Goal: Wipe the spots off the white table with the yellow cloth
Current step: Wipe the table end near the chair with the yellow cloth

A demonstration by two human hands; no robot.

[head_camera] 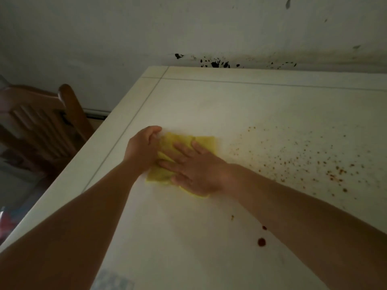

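Under both hands spreads the white desk [209,105], the largest thing in view, with a stained wall [188,28] beyond its far edge and a wooden chair [41,122] off past the left hand. Out beyond the back of the right hand lies the main work: a broad scatter of fine brown spots [303,162], thickest far from the fingers and thinning toward the cloth's near edge. None of that scatter looks wiped. Back along the right forearm, on the wrist side of the fingers, sit 2 dark red drops [261,241], the larger one nearer the camera, and 1 small brown fleck just past them.

The yellow cloth [206,143] lies folded flat on the desk, directly beneath the fingers of both hands. The right hand [194,170] presses it down with an open palm, fingers [184,148] spread and straight, gripping nothing, just bearing on the fabric. The left hand [142,149] rests at the cloth's left edge with its fingers curled; they seem to pinch or steady that edge, though I cannot tell whether they truly have hold of it.

The desk around and beyond the fingertips looks free of spots, so that part may be done or never was soiled. By my judgement the task is at an early stage: the cloth must travel rightward through the whole scatter, then back for the red drops.
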